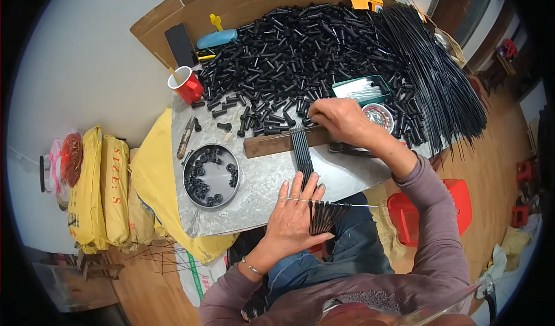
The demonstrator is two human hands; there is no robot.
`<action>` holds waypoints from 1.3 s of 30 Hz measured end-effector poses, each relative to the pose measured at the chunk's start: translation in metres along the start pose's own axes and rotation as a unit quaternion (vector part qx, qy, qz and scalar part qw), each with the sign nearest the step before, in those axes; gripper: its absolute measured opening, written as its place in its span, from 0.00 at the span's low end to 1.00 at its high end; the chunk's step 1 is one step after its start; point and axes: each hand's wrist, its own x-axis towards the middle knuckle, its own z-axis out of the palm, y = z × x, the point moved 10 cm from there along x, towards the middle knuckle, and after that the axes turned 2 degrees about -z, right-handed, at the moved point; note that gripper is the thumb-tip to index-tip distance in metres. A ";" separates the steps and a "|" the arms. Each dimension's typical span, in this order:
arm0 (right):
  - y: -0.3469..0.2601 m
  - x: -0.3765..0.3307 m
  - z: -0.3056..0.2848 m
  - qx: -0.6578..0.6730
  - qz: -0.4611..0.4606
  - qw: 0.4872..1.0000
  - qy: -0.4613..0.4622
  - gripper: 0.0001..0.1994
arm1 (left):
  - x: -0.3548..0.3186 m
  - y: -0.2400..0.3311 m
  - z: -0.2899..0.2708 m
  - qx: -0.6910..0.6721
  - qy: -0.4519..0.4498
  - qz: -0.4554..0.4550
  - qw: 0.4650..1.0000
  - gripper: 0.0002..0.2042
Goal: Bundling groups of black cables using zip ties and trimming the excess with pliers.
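My left hand lies flat with fingers stretched out, at the near table edge. Its fingertips rest on a row of thin black rods laid side by side, their far ends on a wooden block. A thin silver wire crosses at the left hand's fingers, with black strands hanging from it beside the thumb. Above the block's right part, my right hand is closed in a pinch; what sits between its fingertips is too small to make out. Black flanged tube-like parts are heaped beyond.
Left on the table are a round tin of small black rings, a cutter-like tool and a red mug. A green tray of silver pins and a dish of metal bits stand right, near long black rods.
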 end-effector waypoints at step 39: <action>0.023 0.000 0.030 0.017 0.137 0.989 -0.053 0.04 | -0.006 0.000 0.003 -0.010 0.003 0.008 1.000 0.47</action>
